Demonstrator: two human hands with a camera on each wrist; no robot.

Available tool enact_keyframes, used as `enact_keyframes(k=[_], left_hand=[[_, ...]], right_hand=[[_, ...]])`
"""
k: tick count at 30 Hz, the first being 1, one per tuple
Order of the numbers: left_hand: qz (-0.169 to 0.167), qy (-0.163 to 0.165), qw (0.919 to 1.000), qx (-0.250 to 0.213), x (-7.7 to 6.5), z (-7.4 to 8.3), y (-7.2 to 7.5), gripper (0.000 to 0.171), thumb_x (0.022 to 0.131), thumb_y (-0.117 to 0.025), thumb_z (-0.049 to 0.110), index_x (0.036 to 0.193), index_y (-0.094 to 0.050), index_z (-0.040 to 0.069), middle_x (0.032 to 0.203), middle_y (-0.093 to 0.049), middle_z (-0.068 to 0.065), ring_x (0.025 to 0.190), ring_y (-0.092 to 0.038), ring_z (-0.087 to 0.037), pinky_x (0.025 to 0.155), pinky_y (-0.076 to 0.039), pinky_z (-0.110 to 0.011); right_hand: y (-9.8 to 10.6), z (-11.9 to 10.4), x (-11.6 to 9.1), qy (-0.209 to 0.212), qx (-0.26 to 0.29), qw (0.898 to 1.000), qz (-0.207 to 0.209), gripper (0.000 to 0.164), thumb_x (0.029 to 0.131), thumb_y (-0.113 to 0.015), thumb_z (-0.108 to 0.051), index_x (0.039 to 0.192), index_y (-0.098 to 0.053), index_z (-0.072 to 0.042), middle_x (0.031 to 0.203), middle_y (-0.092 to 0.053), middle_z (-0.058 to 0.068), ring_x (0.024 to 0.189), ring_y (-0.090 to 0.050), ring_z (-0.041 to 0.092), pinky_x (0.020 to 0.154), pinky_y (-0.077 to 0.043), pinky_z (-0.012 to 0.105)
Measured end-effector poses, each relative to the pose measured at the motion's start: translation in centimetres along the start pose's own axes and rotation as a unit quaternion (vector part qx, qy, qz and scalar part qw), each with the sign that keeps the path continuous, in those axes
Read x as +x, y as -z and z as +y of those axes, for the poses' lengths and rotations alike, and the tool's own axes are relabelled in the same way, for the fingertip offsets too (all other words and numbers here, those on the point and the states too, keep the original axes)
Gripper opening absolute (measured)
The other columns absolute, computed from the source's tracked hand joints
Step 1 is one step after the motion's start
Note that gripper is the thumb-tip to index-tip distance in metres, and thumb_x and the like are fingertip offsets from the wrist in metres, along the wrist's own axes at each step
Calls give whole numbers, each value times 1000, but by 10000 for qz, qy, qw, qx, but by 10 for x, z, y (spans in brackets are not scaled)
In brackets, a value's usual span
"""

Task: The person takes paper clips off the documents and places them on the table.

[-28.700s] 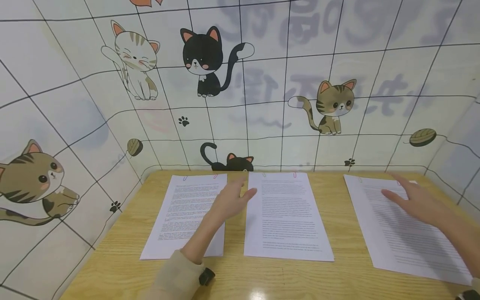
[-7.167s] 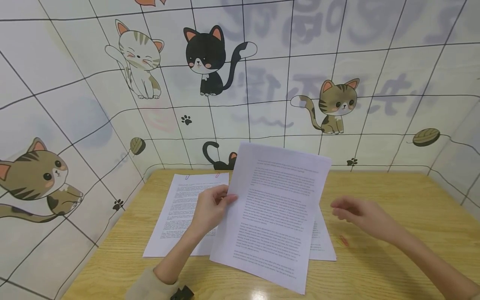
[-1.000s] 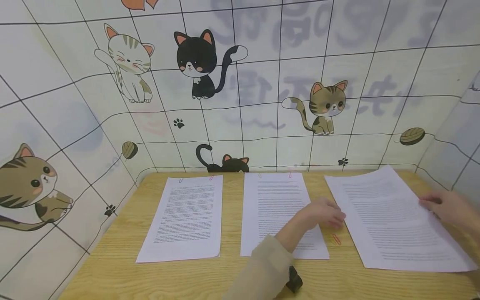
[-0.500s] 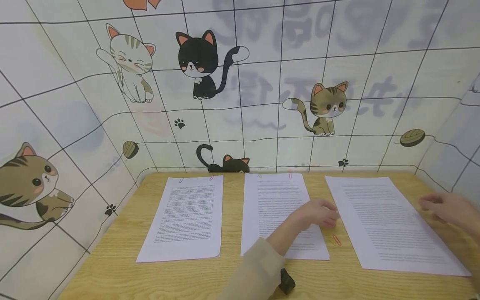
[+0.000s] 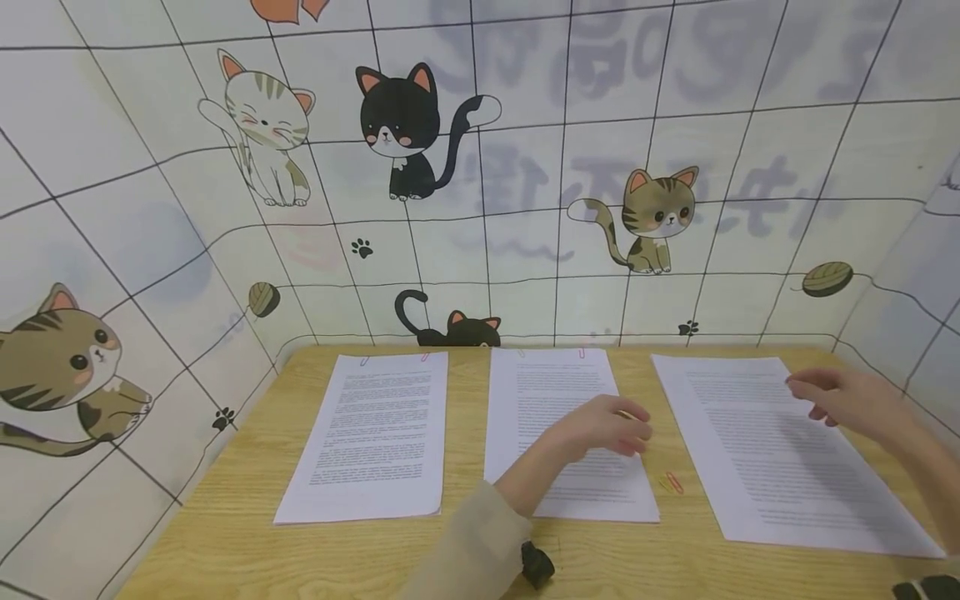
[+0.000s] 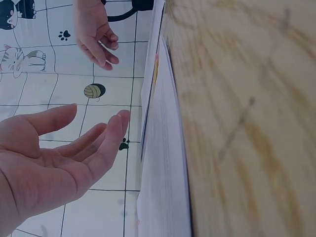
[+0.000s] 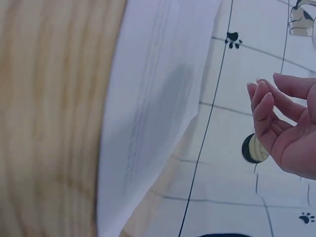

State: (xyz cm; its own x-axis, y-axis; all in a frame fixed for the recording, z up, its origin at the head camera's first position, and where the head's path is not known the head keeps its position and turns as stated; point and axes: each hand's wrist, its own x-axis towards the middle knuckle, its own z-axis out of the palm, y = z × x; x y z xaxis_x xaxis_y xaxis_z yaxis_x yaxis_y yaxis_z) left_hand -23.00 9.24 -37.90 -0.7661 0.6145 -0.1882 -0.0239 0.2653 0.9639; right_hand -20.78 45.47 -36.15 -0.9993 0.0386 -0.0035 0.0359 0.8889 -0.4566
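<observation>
Cat-print wall (image 5: 525,200), tbl (image 5: 337,558), clips (image 5: 674,482) btwn papers (image 5: 765,458)

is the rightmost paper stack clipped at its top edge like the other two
No, the rightmost stack shows no clips at its top edge; loose paper clips lie beside it.

You can read no word for certain here; the left papers (image 5: 367,442), middle papers (image 5: 543,408) and right papers (image 5: 780,467) in front of you are each closely printed, too small to make out; your wrist views turn those lines to faint grey streaks; on the wall (image 5: 525,250) you see two rows of big, pale purple characters (image 5: 592,50), too washed out to read.
</observation>
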Motion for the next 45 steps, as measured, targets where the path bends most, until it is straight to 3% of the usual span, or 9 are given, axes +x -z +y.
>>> enact_keyframes(k=[7, 14, 24, 31, 37, 45], left_hand=[[141, -105, 9997, 158, -10, 3, 11, 31, 95, -65, 9, 124, -64, -2, 100, -70, -5, 89, -71, -20, 79, -57, -29], [323, -249, 9987, 294, -19, 4, 27, 29, 97, -64, 9, 123, -64, -2, 105, -71, -6, 91, -71, -23, 80, -57, -30], [575, -424, 9974, 133, -31, 1, 52, 30, 98, -63, 12, 126, -63, 1, 111, -70, -10, 99, -70, -26, 82, -57, -31], [1031, -413, 9935, 236, -40, -8, 76, 34, 98, -64, 15, 128, -60, 0, 112, -67, -8, 107, -66, -34, 86, -56, -34], [1203, -302, 9918, 313, -48, -17, 93, 39, 98, -63, 14, 132, -56, -4, 118, -66, -12, 110, -63, -36, 88, -55, -36], [1439, -72, 9892, 256, -54, -30, 111, 44, 100, -62, 15, 137, -50, -5, 127, -60, -17, 117, -59, -39, 91, -53, -39]], right_hand=[[-4, -32, 3, 644, 423, 9968, 230, 45, 106, -53, -30, 127, -57, 10, 107, -68, 23, 70, -61, 13, 60, -50, 30], [-12, -60, 3, 567, 363, 9969, 406, 48, 104, -56, -38, 128, -60, 3, 106, -69, 17, 79, -65, 21, 61, -51, 30], [-27, -99, 1, 1053, 986, 9881, 536, 40, 104, -59, -29, 126, -61, 4, 108, -69, 18, 80, -66, 16, 66, -54, 28], [-40, -122, 3, 1188, 1286, 9839, 360, 37, 104, -59, -23, 128, -58, 5, 115, -67, 22, 87, -67, 20, 71, -57, 31], [-57, -132, 8, 1235, 1475, 9813, 119, 35, 103, -59, -16, 130, -55, 6, 117, -65, 25, 93, -69, 31, 72, -57, 33], [-76, -142, 16, 1264, 2007, 9709, -318, 38, 102, -60, -13, 131, -52, 10, 116, -64, 27, 95, -67, 34, 79, -58, 40]])
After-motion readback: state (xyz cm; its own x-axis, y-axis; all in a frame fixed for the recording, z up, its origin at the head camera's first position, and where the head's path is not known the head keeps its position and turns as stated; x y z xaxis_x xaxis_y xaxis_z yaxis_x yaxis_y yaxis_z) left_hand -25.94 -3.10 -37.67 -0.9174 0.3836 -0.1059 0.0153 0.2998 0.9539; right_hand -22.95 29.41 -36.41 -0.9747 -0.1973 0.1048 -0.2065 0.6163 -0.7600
